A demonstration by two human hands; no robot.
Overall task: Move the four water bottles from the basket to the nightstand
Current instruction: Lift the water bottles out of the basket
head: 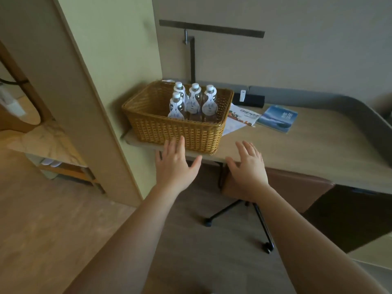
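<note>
A woven wicker basket [169, 129] stands on the left end of a wooden desk [307, 149]. Inside it, several clear water bottles [193, 100] with white caps and paper neck tags stand upright, grouped toward the basket's right half. My left hand [176, 164] is stretched out flat, fingers spread, just in front of the basket's near wall, holding nothing. My right hand [248, 166] is also spread and empty, hovering over the desk's front edge to the right of the basket. No nightstand is visible in this view.
A leaflet [241, 117] and a blue booklet [276, 118] lie on the desk right of the basket; a black box [249, 99] sits at the back. A brown swivel chair [297, 187] is tucked under the desk. A tall partition wall [95, 92] rises at left.
</note>
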